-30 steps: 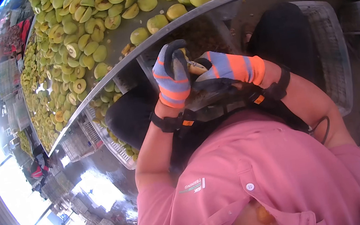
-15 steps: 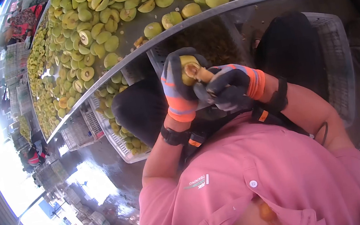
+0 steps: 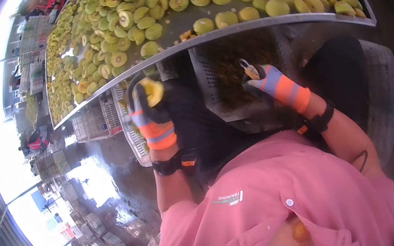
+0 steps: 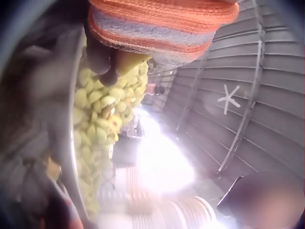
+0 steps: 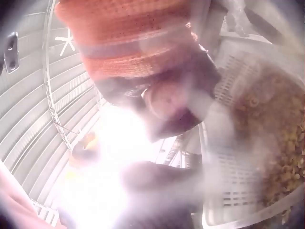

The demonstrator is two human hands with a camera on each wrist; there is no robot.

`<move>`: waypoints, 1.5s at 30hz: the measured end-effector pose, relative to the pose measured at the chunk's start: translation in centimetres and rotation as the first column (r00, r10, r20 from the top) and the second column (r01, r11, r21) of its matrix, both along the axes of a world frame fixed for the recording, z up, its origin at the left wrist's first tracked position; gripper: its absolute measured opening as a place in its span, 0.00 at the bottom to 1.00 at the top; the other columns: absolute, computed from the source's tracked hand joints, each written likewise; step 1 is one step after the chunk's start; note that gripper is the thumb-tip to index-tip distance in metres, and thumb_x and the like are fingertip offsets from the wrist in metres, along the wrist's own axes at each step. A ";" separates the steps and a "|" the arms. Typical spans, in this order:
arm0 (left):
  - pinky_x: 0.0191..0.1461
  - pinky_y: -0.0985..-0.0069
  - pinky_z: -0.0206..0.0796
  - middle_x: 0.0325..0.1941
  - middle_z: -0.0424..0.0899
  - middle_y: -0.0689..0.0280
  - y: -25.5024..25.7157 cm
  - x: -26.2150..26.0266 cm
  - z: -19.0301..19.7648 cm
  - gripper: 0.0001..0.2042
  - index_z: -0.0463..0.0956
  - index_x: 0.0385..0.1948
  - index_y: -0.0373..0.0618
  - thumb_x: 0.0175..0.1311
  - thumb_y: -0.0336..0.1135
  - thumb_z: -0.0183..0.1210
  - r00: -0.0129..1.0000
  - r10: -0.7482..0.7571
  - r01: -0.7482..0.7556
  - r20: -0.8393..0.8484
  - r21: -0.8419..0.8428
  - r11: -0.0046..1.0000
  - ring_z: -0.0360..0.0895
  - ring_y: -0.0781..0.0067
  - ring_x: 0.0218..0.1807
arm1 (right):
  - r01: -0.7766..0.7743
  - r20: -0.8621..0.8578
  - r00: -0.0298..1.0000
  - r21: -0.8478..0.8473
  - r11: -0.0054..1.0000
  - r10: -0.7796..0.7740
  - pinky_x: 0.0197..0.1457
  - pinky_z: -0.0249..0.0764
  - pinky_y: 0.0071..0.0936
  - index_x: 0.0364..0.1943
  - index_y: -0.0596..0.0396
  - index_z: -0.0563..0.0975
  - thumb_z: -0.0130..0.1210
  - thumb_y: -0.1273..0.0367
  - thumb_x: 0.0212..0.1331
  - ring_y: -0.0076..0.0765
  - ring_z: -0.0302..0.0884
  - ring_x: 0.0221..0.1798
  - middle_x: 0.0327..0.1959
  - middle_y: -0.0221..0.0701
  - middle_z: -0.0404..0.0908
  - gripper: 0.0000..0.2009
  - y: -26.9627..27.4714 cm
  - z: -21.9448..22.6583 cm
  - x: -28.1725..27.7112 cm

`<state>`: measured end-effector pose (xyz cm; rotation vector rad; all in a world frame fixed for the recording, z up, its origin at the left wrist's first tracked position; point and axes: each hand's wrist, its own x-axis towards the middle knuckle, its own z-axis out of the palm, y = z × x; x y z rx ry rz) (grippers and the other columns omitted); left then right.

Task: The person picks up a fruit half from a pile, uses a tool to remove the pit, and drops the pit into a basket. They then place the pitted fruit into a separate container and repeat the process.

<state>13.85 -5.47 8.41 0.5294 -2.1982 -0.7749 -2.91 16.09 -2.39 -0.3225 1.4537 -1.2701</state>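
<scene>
My gloved left hand (image 3: 152, 119) grips a yellow-green fruit half (image 3: 153, 92), cut face showing, above a white crate (image 3: 135, 145) beside the left knee. That fruit half (image 4: 128, 62) also shows under the glove cuff in the left wrist view. In my gloved right hand (image 3: 278, 86) is a small coring tool with a wooden handle and a metal loop at its tip (image 3: 250, 70). The right hand is held over a crate of brown scraps (image 3: 223, 63). In the right wrist view, the round end of the tool's handle (image 5: 167, 99) shows within the glove.
A metal-edged table (image 3: 224, 33) spans the far side, heaped with green fruit halves (image 3: 155, 14). Another white crate (image 3: 380, 90) stands beside the right leg. Stacked crates (image 3: 37, 45) and a person (image 3: 36, 139) are farther off to the left.
Both hands were together at the fruit half with the tool; now they are apart. The left hand has moved left with the fruit, the right hand to the right with the tool.
</scene>
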 end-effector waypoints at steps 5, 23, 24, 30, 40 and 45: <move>0.40 0.63 0.77 0.44 0.81 0.55 -8.6 7.1 -2.9 0.15 0.73 0.50 0.42 0.69 0.40 0.52 0.919 0.382 -0.138 -0.099 0.826 0.546 0.81 0.56 0.42 | -0.129 -0.260 0.960 -0.066 0.989 0.108 0.30 0.66 0.20 0.36 0.55 0.79 0.58 0.70 0.55 0.17 0.69 0.26 0.23 0.22 0.75 0.06 -0.1 0.2 1.1; 0.51 0.71 0.69 0.44 0.84 0.56 -24.8 1.8 -6.3 0.16 0.78 0.45 0.36 0.61 0.37 0.59 0.843 0.389 -0.354 0.372 -0.161 0.921 0.79 0.64 0.46 | -0.259 -0.564 0.787 0.068 0.964 0.251 0.44 0.73 0.37 0.40 0.56 0.76 0.60 0.62 0.54 0.55 0.77 0.40 0.36 0.45 0.81 0.15 -0.8 0.4 0.6; 0.53 0.67 0.68 0.47 0.83 0.52 -26.2 0.4 -6.5 0.19 0.77 0.48 0.37 0.59 0.41 0.59 0.824 0.401 -0.345 0.400 -0.207 0.915 0.78 0.56 0.49 | -0.283 -0.550 0.788 0.075 0.956 0.276 0.44 0.73 0.38 0.40 0.56 0.76 0.60 0.61 0.54 0.55 0.77 0.41 0.36 0.45 0.81 0.15 -0.8 1.0 0.4; 0.60 0.62 0.66 0.58 0.75 0.49 -29.3 -5.4 -7.4 0.33 0.68 0.59 0.39 0.51 0.48 0.65 0.470 0.487 -0.305 0.736 -0.383 0.872 0.74 0.48 0.58 | -0.317 -0.539 0.785 0.076 0.945 0.306 0.46 0.72 0.40 0.41 0.53 0.76 0.58 0.57 0.54 0.56 0.77 0.42 0.36 0.45 0.80 0.16 -0.2 0.0 0.3; 0.36 0.78 0.67 0.35 0.85 0.64 -30.9 -3.2 -10.0 0.18 0.81 0.43 0.39 0.51 0.39 0.70 0.929 0.145 -0.260 0.339 0.323 0.910 0.77 0.74 0.32 | -0.235 -0.538 0.817 0.020 0.972 0.208 0.45 0.72 0.35 0.39 0.55 0.76 0.59 0.61 0.54 0.49 0.79 0.40 0.35 0.45 0.81 0.14 -0.7 0.9 0.2; 0.23 0.88 0.56 0.32 0.84 0.71 -15.1 -6.7 0.3 0.15 0.80 0.45 0.40 0.57 0.34 0.68 0.910 -0.123 -0.125 0.396 0.545 0.829 0.70 0.89 0.23 | 0.082 -0.175 0.974 -0.330 0.940 -0.146 0.42 0.71 0.22 0.43 0.59 0.78 0.58 0.70 0.59 0.19 0.72 0.36 0.33 0.28 0.80 0.11 -2.0 1.9 -0.5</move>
